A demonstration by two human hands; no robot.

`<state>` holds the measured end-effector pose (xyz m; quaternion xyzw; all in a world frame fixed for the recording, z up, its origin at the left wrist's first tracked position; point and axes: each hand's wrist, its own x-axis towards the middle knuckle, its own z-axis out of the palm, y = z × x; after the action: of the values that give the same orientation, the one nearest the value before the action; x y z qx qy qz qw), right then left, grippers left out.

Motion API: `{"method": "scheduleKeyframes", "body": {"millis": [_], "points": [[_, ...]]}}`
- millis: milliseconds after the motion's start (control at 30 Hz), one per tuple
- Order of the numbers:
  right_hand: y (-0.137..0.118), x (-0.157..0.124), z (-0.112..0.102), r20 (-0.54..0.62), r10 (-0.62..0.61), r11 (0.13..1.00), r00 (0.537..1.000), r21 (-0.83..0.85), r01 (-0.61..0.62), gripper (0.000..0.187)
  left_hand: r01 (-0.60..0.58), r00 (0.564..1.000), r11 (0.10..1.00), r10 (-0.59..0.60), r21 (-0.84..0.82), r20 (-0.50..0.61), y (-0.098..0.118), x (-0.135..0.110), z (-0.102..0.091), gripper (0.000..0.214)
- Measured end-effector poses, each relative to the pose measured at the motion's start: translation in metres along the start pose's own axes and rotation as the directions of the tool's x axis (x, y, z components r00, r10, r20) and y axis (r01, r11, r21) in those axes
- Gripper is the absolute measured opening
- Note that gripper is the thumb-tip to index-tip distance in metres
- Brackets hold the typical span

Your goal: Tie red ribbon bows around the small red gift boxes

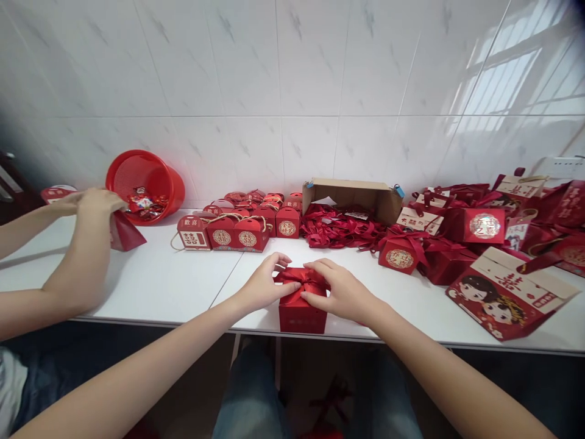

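Observation:
A small red gift box (302,320) stands upright at the table's front edge, straight ahead of me. Across its top runs a red ribbon (307,277), gathered at the middle. My left hand (264,285) is at the box's left side, thumb pressing on the ribbon and fingers curled around its left end. From the right, my right hand (340,291) holds the ribbon's other side, with the thumb low on the box top and the fingers behind. Exactly which ribbon ends lie between the fingertips is partly hidden.
Red candy boxes (249,235) with twine handles stand along the wall. A cardboard box (356,190) spills red ribbons (340,228). Finished-looking gift boxes (484,225) crowd the right, before them a printed box (498,296). Left, another person's hands (98,201) work beside a red basket (176,189).

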<state>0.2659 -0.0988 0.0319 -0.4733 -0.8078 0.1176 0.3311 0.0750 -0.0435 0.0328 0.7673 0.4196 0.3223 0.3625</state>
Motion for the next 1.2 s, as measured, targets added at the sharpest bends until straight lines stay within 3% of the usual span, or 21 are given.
{"method": "scheduleKeyframes", "body": {"millis": [100, 200, 233, 300, 367, 433, 600, 867, 1067, 1200], "points": [[0.005, -0.005, 0.007, -0.065, 0.030, 0.998, 0.997, 0.063, -0.026, 0.049, 0.069, 0.995, 0.997, -0.066, 0.040, -0.071, -0.006, -0.001, 0.003, 0.051], [0.016, -0.012, 0.011, -0.134, 0.241, 0.952, 0.961, 0.223, -0.208, 0.048, 0.153, 0.987, 0.980, -0.145, 0.129, -0.069, -0.011, -0.002, 0.001, 0.050], [0.020, -0.014, 0.011, -0.098, 0.325, 0.913, 0.941, 0.292, -0.285, 0.046, 0.173, 0.985, 0.973, -0.169, 0.156, -0.036, -0.012, -0.002, -0.001, 0.048], [0.027, -0.018, 0.009, 0.090, 0.420, 0.808, 0.903, 0.416, -0.417, 0.043, 0.197, 0.976, 0.965, -0.209, 0.175, 0.055, -0.012, -0.001, -0.002, 0.048], [0.032, -0.019, 0.006, 0.296, 0.403, 0.703, 0.866, 0.506, -0.500, 0.043, 0.210, 0.966, 0.967, -0.228, 0.141, 0.123, -0.009, -0.001, -0.002, 0.052], [0.035, -0.019, 0.004, 0.402, 0.366, 0.608, 0.840, 0.580, -0.542, 0.044, 0.227, 0.961, 0.971, -0.235, 0.071, 0.146, -0.007, -0.001, -0.002, 0.052], [0.041, -0.019, -0.002, 0.371, 0.328, 0.420, 0.869, 0.766, -0.486, 0.049, 0.270, 0.958, 0.952, -0.251, -0.144, 0.140, -0.012, 0.000, -0.008, 0.051], [0.049, -0.025, -0.001, 0.336, 0.374, 0.481, 0.864, 0.726, -0.491, 0.046, 0.185, 0.983, 0.974, -0.184, -0.130, 0.017, -0.019, -0.003, -0.010, 0.048], [0.048, -0.029, 0.001, 0.425, 0.363, 0.380, 0.829, 0.745, -0.548, 0.051, 0.081, 0.994, 0.990, -0.088, -0.113, -0.059, -0.013, 0.000, -0.010, 0.034], [0.046, -0.032, -0.012, 0.349, 0.294, 0.314, 0.890, 0.844, -0.435, 0.029, 0.003, 0.977, 0.999, 0.004, 0.032, -0.215, -0.009, 0.001, -0.010, 0.025]]}}
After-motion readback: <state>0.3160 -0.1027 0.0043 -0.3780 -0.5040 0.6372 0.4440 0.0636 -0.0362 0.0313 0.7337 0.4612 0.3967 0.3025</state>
